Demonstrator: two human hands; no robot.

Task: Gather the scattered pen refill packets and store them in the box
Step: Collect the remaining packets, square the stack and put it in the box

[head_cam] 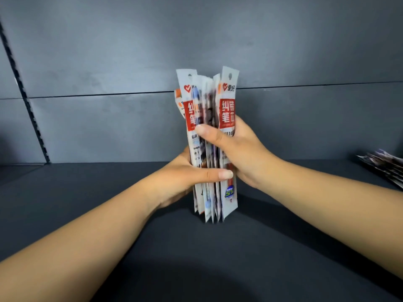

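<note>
Two hands around upright packets point(209, 140)

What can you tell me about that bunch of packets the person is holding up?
The bundle of packets is a stack of long, narrow, glossy plastic sleeves, white with red panels and printed characters, each with a hang hole at the top. It stands upright, lower ends on or just above the dark surface; contact is unclear. The tops are uneven. The left hand grips it low, the right hand higher, thumbs across the front.
</note>
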